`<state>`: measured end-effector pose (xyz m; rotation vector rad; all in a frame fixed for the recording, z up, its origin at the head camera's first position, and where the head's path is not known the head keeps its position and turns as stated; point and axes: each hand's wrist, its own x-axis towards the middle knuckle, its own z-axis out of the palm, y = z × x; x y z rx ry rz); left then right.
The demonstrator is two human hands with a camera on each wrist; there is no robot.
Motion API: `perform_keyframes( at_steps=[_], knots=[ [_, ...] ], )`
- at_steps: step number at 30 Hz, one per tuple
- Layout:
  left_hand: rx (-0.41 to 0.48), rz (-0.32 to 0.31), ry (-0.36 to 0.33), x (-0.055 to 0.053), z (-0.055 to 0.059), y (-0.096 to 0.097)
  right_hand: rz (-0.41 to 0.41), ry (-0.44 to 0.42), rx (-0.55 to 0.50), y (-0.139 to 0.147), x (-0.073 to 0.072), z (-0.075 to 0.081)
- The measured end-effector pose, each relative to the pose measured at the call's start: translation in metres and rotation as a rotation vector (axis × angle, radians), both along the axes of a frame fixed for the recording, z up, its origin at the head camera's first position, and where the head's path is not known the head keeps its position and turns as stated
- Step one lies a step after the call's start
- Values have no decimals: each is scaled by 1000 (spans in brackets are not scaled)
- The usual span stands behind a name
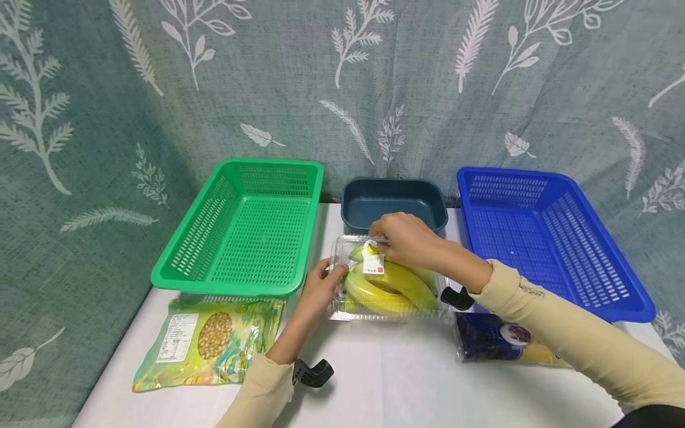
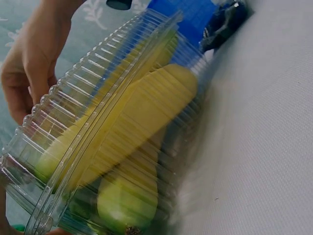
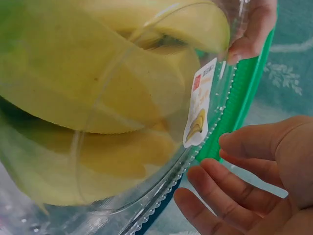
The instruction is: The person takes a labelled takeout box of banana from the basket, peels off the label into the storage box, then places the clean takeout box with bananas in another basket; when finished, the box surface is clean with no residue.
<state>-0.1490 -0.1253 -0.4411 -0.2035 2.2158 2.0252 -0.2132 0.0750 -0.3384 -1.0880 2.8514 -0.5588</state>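
Observation:
A clear plastic clamshell box (image 1: 396,314) holds several yellow-green bananas (image 1: 404,285) on the white table, below the dark blue tray. On its lid is a white sticker (image 1: 373,261) with a banana picture. My left hand (image 1: 319,291) grips the box's left side, thumb at the lid's edge; in the right wrist view, this left hand (image 3: 254,32) appears beyond the sticker. My right hand (image 1: 409,241) is over the back edge, by the sticker. Its fingers (image 3: 215,191) look relaxed and spread, apart from the sticker, in the right wrist view.
A green basket (image 1: 230,290) stands left and a blue basket (image 1: 599,312) right. The dark blue tray (image 1: 393,205) is behind the box. A yellow-green bag of kernels (image 1: 214,345) lies front left; a dark blue packet (image 1: 487,339) lies beneath my right forearm.

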Motion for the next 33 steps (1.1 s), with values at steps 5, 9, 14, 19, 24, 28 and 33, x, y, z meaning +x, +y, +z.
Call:
perform_keyframes(
  at_steps=[5,9,14,19,24,28,33],
  knots=[
    [23,4,0,0,-1,1,22,21,26,-5,-5,-5],
    [27,-1,-3,1,0,1,30,36,52,-9,-8,-8],
    [17,3,-7,2,1,1,40,46,63,-13,-10,-10],
    [4,8,-4,1,1,0,27,54,70,-16,-11,-12],
    [12,8,0,1,1,0,24,58,54,-17,-12,-11],
    [21,4,1,2,2,0,38,40,42,-18,-12,-12],
    [19,2,-1,1,0,1,47,29,38,-19,-11,-13]
  ],
)
